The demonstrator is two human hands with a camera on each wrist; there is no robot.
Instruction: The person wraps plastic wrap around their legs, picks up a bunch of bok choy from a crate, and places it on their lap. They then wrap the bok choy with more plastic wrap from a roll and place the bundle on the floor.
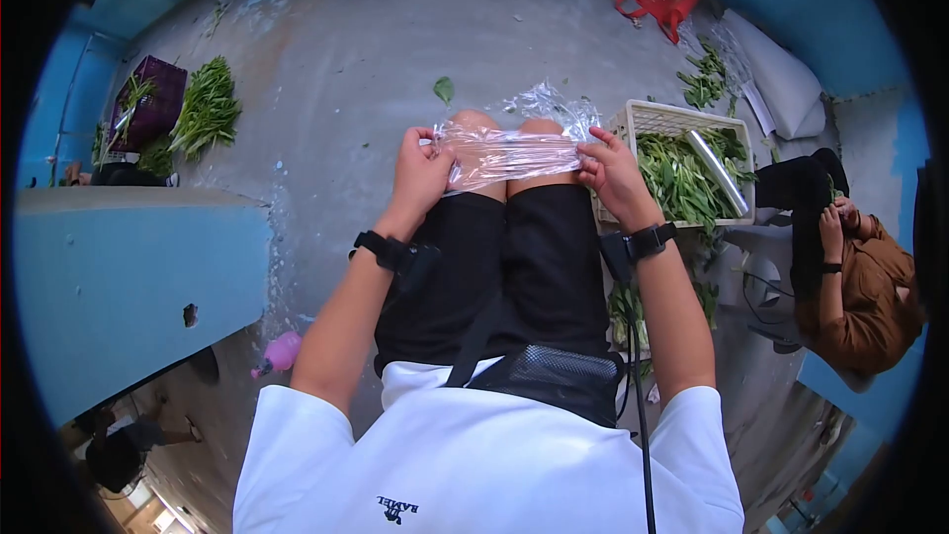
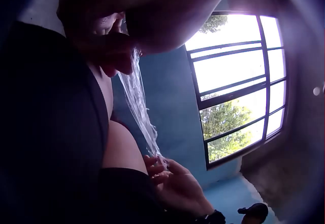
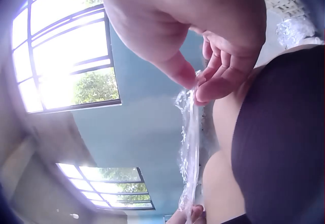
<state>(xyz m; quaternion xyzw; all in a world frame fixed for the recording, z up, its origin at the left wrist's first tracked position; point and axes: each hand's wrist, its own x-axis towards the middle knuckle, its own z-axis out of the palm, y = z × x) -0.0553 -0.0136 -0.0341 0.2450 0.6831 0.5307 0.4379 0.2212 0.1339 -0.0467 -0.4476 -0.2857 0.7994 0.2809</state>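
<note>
A sheet of clear plastic film (image 1: pixel 514 153) is stretched between my two hands above the bare knees, wrinkled and shiny. My left hand (image 1: pixel 422 173) pinches its left end with thumb and fingers. The other end is pinched by my right hand (image 1: pixel 615 174), with the thumb against the index finger in the right wrist view. Seen edge-on there, the plastic film (image 3: pixel 190 147) hangs as a narrow gathered band. Beyond the right knee, more crumpled film (image 1: pixel 546 104) lies in a loose bunch.
A cream plastic crate (image 1: pixel 682 111) at my right holds leafy greens (image 1: pixel 672 178) with a shiny roll (image 1: pixel 718 173) on top. Beside it sits a person in a brown shirt (image 1: pixel 860 302). More greens (image 1: pixel 208 109) lie by a purple crate (image 1: pixel 156 94) at the left.
</note>
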